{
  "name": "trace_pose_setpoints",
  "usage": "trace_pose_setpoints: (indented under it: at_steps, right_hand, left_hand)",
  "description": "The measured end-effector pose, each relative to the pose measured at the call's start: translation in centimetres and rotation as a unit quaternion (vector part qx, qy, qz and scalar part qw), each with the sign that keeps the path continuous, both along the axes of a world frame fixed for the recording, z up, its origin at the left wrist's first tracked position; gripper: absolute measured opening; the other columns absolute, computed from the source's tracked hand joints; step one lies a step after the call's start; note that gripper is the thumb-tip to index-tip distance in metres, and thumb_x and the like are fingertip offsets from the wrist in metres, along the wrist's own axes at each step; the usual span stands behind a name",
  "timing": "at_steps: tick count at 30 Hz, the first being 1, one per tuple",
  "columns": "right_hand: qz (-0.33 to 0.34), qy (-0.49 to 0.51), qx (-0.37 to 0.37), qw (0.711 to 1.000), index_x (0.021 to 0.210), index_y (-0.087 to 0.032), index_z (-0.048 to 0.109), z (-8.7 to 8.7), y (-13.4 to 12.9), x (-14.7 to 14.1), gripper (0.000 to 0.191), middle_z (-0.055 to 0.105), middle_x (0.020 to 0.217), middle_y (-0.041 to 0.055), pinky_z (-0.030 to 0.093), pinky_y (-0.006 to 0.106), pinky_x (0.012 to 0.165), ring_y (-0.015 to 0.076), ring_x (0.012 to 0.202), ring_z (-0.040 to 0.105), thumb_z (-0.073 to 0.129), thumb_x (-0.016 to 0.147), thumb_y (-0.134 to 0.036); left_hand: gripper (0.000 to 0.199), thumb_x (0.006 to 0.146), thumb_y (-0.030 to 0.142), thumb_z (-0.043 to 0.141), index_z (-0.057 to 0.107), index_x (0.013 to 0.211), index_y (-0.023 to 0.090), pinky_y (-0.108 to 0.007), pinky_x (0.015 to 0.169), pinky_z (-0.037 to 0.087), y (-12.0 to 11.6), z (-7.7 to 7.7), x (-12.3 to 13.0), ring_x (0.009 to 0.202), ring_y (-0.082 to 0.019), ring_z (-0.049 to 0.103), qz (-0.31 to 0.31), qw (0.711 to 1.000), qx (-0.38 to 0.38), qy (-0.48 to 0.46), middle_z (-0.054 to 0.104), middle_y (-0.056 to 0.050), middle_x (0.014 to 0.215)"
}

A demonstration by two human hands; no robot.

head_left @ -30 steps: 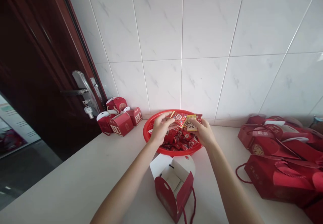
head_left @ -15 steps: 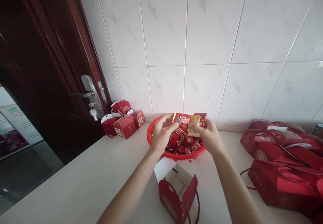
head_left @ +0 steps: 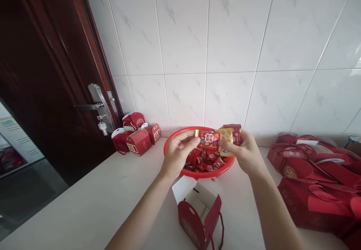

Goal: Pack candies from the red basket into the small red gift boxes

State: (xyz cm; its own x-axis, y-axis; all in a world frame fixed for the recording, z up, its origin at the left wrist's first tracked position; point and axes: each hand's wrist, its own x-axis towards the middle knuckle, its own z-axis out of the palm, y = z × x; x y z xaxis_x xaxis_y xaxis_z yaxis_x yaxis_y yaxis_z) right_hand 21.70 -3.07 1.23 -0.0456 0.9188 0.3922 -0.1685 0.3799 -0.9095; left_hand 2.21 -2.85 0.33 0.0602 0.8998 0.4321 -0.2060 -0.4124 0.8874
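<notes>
My left hand [head_left: 180, 150] pinches the left end of a red candy packet [head_left: 208, 138] with a gold edge. My right hand [head_left: 245, 150] is closed on a yellow packet [head_left: 226, 137] and a dark red packet [head_left: 237, 129], and its thumb lies at the red packet's right end. Both hands are above a red plastic basin [head_left: 201, 175] that holds many red wrapped candies [head_left: 204, 161]. Below the hands stands an open red gift box [head_left: 194, 220], white inside, with a red cord handle at its right.
Several small red boxes [head_left: 138, 143] stand at the left by the wall. A pile of red boxes [head_left: 316, 182] fills the right side. Behind are a tiled wall [head_left: 231, 47] and a dark door [head_left: 47, 62] with a metal handle [head_left: 97, 105].
My right hand has moved right and slightly down with the yellow and dark red packets. The red packet has shifted right and more of it shows. The open box stands as before.
</notes>
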Motion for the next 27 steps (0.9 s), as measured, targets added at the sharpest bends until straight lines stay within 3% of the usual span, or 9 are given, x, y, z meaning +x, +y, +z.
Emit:
trace_pose_setpoints:
  at_steps: [6,20,27]
  right_hand:
    - [0.001,0.004,-0.009,1.0,0.087,-0.021,0.073,0.0,-0.2,0.2,0.033,0.076,0.079,0.0033,0.059,0.035,0.063,0.0236,0.07,0.071,0.09,0.063,-0.035]
    - [0.014,-0.013,0.015,1.0,0.086,-0.02,0.073,0.5,-1.0,0.8,0.028,0.074,0.077,0.0022,0.055,0.032,0.063,0.0209,0.068,0.068,0.088,0.067,-0.035]
    - [0.007,-0.023,0.005,1.0,0.086,-0.021,0.074,0.7,-1.3,1.0,0.031,0.074,0.076,0.0026,0.055,0.033,0.064,0.0221,0.068,0.068,0.09,0.063,-0.035]
  left_hand:
    - [0.03,0.074,0.037,0.086,0.082,0.095,0.018,-0.033,0.084,0.059,-0.1,0.2,-0.2,0.091,-0.023,0.072,-0.006,1.0,-0.001,-0.007,0.08,-0.008,0.097]
    - [0.027,0.078,0.036,0.084,0.08,0.098,0.019,-0.029,0.084,0.058,-0.6,0.0,-0.2,0.094,-0.021,0.072,-0.019,1.0,-0.002,0.003,0.079,-0.006,0.1]
    - [0.021,0.078,0.034,0.082,0.08,0.094,0.019,-0.026,0.078,0.057,-0.7,0.4,-0.3,0.085,-0.018,0.07,-0.027,1.0,0.004,0.012,0.078,-0.004,0.093]
